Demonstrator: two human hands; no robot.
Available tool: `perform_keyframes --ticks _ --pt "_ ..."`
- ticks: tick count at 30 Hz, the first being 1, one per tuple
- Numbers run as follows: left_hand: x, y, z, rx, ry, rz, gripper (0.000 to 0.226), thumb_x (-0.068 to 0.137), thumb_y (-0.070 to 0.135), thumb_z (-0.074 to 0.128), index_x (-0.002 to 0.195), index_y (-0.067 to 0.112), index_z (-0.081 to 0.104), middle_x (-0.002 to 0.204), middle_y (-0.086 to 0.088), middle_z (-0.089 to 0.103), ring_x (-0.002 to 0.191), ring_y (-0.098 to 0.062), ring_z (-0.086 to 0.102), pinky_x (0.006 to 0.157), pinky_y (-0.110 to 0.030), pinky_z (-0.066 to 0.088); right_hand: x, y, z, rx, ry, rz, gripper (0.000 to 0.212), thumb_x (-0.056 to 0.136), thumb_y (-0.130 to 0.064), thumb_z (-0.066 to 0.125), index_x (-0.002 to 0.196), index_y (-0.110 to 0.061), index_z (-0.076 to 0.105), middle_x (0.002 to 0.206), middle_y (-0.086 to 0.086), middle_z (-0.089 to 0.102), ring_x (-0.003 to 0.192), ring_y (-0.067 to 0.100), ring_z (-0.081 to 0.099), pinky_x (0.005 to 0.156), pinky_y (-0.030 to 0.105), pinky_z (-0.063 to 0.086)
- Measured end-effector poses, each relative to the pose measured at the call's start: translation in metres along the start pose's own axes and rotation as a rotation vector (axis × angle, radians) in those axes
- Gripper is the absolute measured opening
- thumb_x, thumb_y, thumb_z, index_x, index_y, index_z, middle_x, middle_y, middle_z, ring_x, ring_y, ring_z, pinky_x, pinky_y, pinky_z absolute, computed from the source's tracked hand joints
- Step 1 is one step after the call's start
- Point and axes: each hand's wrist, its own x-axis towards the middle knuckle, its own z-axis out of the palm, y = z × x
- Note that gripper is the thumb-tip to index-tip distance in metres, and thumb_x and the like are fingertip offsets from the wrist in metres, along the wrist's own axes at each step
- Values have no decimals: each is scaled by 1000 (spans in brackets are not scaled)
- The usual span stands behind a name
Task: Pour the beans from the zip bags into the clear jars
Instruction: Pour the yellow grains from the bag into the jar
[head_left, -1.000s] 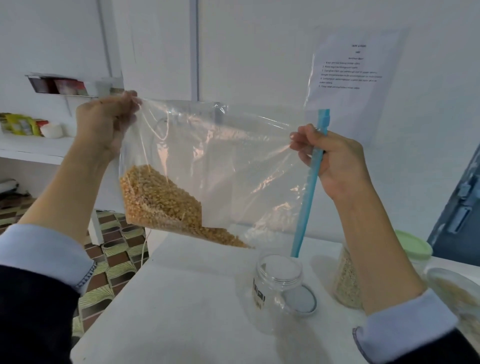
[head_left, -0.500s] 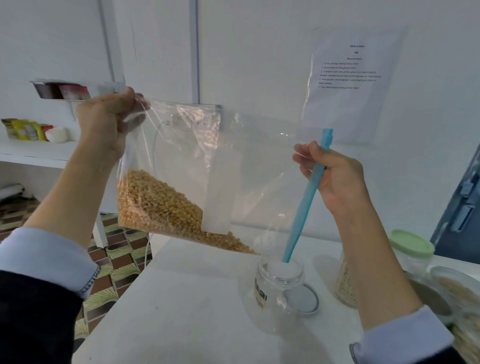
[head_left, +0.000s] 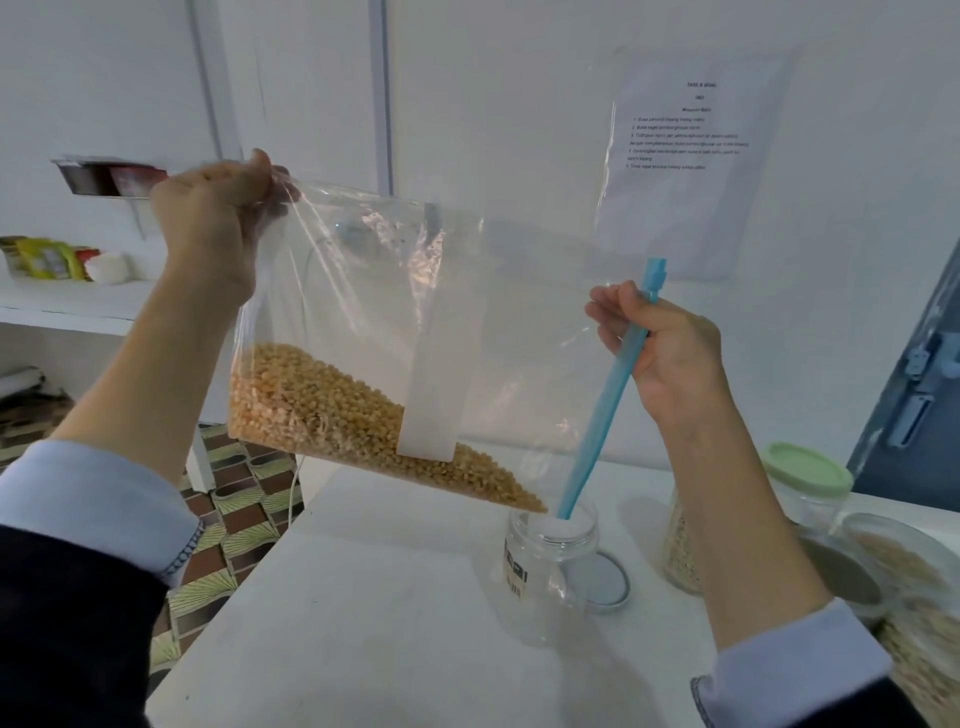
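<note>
Counting bags: one clear zip bag (head_left: 415, 322), held in the air above the desk (head_left: 374, 623).
Beans: one yellow heap of beans (head_left: 322, 410) lying in the bag's lower left part, thinning to a point at the bag's low corner just above the open jar.
Bag axis: tilted, the long axis running from upper left down to lower right; the blue zip strip (head_left: 608, 405) slants steeply, its low end inside the jar mouth, its high end above the right hand.
Label: one white strip (head_left: 436, 364) on the bag's face, running across the bean line.
Left grip: the left hand (head_left: 218, 218) has its fingers curled round the bag's upper left corner, pinching the film.
Right grip: the right hand (head_left: 670, 348) has its fingers wrapped round the blue zip strip near its top.
Jars: one open clear jar (head_left: 550, 571) with no beans visible in it, standing on the desk below the bag; one green-lidded jar (head_left: 800, 499) of pale grain behind the right forearm; further containers at the right edge, too cropped to count.
Loose lid: one grey lid (head_left: 602, 582) flat on the desk, touching the open jar's right side.
Wall: one printed sheet (head_left: 691, 156), text too small to read.
</note>
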Motion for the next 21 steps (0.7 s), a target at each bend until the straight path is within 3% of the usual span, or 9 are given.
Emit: perform_keyframes --ticks 13,21 --pt "-5 7 15 60 -2 70 21 83 -7 60 64 2 56 51 -4 59 53 -20 57 63 -29 44 3 5 -7 65 24 38 6 89 -12 63 89 -7 67 86 3 74 81 14 71 75 23 52" --pt "-8 9 19 84 14 61 35 83 -1 65 51 12 60 53 -2 61 55 -19 56 67 -30 47 5 7 -8 84 22 59 9 90 -12 62 95 -6 66 87 3 73 81 13 72 72 22 51"
